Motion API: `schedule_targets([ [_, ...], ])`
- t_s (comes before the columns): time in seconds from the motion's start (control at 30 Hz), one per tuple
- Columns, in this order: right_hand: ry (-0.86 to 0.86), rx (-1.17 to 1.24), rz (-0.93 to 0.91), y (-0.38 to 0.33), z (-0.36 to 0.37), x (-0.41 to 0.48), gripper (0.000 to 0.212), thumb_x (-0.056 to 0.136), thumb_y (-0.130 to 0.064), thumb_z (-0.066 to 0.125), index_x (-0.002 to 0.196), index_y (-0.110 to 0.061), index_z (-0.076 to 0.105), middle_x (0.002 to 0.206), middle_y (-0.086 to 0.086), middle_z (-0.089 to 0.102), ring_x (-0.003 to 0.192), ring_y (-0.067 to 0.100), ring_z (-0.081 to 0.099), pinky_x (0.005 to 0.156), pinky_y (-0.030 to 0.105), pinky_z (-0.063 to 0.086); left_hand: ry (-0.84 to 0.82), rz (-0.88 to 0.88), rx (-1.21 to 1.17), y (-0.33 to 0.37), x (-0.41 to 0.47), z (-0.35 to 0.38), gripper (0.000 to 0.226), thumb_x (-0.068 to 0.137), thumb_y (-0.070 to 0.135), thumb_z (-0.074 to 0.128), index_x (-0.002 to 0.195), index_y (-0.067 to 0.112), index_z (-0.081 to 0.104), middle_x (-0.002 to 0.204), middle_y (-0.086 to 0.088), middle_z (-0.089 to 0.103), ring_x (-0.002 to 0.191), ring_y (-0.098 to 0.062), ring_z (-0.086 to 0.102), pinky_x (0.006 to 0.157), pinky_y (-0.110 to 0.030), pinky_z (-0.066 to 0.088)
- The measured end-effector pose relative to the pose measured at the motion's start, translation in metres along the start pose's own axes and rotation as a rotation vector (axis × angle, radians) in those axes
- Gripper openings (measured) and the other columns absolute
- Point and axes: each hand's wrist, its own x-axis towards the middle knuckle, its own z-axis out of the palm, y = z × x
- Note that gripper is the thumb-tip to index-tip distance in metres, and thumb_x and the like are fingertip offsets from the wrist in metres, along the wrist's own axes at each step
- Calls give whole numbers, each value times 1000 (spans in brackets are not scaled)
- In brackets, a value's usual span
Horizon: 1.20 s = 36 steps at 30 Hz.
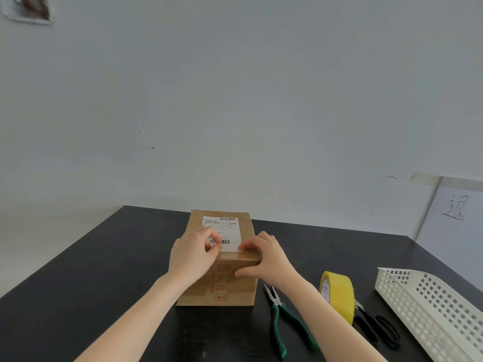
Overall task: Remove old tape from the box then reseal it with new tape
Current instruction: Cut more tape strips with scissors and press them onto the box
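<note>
— What's that nearest us, by the forearm?
— Green-handled steel pliers [275,322], lying flat on the black tabletop [104,270] with the nose pointing away. Past them a yellow roll of packing tape [338,296] stands on edge, with black-handled scissors [376,327] partly behind it. A white perforated plastic basket [428,304] is at the far right. Everything's on the right side, I'd guess so it's within easy reach once the peeling's done.
— And the parcel?
— The brown cardboard box [224,283] sits mid-table, closed, with a white shipping label [227,228] on top. Clear old tape [232,256] shines along the near top edge and folds down the front.
— Any of it off?
— Not that I can see. The yellow roll shows no loose end either, so this looks like the very start.
— What are the hands doing?
— The right hand [264,259] clamps the near right corner, fingers bent over the top and thumb pressed against the front face. I think that's to brace the box so it won't slide. The left hand [192,257] is curled, thumb and forefinger nipped together at the label's near left corner, where tape meets paper. It's likely picking up a tape edge, though what's pinched is too small to make out.
</note>
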Motion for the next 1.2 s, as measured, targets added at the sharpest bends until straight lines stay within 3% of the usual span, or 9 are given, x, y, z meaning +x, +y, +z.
schedule_targets([
  [0.27,21,-16,3,-1,3,-1,46,70,-36,84,111,-31,62,99,-18,44,103,9,41,81,15,35,-47,47,46,2,0,-3,6,85,34,64,82,34,59,88,19,52,72,-1,56,75,-30,54],
  [0.4,-69,143,81,-3,-9,-2,44,72,-41,81,112,-30,65,109,-17,52,106,5,51,87,22,44,-87,67,75,4,2,-6,7,87,36,62,82,33,58,91,16,55,74,-3,56,79,-32,53],
  [0.5,-17,168,85,0,-22,-7,35,80,-41,75,111,-30,65,115,-17,58,108,1,55,91,22,44,-65,114,105,7,1,-7,8,88,42,58,85,34,57,92,17,55,78,-3,56,81,-35,52],
  [0.6,145,55,113,8,-38,-14,22,86,-38,69,105,-26,67,109,-12,61,101,5,57,88,25,46,-58,178,73,11,-4,-3,12,90,42,56,95,32,61,106,18,54,97,-3,53,90,-30,48],
  [0.67,264,-143,118,14,-52,-22,13,89,-34,63,99,-26,67,99,-10,61,89,9,58,83,29,49,-71,240,61,15,-7,1,16,91,41,56,101,31,63,113,18,55,108,-4,50,92,-25,45],
  [0.8,384,-485,171,33,-81,-46,16,93,-29,53,99,-21,65,96,-5,64,86,18,58,72,29,41,-36,401,43,33,-17,12,14,90,36,58,100,29,64,103,18,57,101,-4,50,86,-26,45],
  [0.97,205,-638,496,61,-110,-77,38,94,-51,47,113,-19,53,108,-1,62,96,22,62,73,33,47,-81,533,21,61,-35,32,15,85,34,62,100,29,62,97,15,56,93,-5,50,79,-24,43],
  [1.07,93,-549,638,73,-119,-90,50,90,-62,47,117,-20,50,111,0,59,96,23,60,72,33,44,-90,546,47,70,-36,45,20,84,31,63,104,29,61,102,14,56,98,-9,53,86,-28,40],
  [1.2,8,-343,709,79,-116,-96,55,85,-68,49,114,-21,52,98,0,65,84,18,62,63,28,44,-74,533,72,70,-29,48,23,81,25,66,103,28,62,102,12,57,99,-13,55,86,-33,42],
])
